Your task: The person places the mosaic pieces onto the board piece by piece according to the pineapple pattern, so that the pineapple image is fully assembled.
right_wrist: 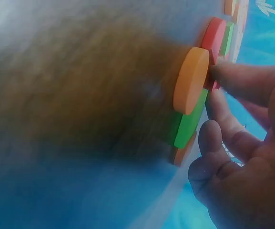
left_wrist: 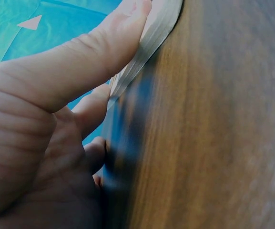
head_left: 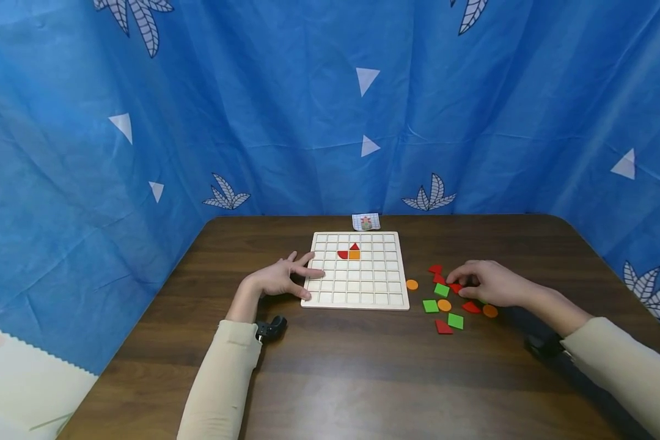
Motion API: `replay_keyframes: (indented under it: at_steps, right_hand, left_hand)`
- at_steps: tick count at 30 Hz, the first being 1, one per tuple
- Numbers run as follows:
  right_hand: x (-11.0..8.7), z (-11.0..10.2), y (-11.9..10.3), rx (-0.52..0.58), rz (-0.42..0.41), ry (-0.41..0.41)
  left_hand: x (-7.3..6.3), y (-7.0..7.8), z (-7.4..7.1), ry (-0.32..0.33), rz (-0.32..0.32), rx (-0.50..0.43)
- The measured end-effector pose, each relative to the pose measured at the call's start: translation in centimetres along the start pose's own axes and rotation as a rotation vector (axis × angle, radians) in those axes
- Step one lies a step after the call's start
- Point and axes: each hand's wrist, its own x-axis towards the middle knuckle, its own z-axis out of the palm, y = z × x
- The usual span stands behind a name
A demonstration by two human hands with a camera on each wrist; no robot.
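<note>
A white gridded board lies on the table, bearing a red triangle, an orange square and a red quarter-circle. My left hand rests on its left edge, fingers spread; the left wrist view shows the thumb against the rim. To the right of the board, my right hand pinches a small red piece between thumb and fingertip, its shape partly hidden. Close by that hand in the right wrist view stand an orange disc and a green piece.
Around the right hand lie loose green squares, orange discs and red pieces. One orange disc sits by the board's right edge. A small picture card lies behind the board, before a blue curtain.
</note>
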Motion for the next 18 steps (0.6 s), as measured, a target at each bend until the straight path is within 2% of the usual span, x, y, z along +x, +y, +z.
replay_keyframes:
  at_steps: [18]
  right_hand:
    - [-0.19,-0.12,-0.08,-0.049,0.007,0.055]
  left_hand:
    - [-0.05,0.28,-0.15,-0.007,0.001,-0.013]
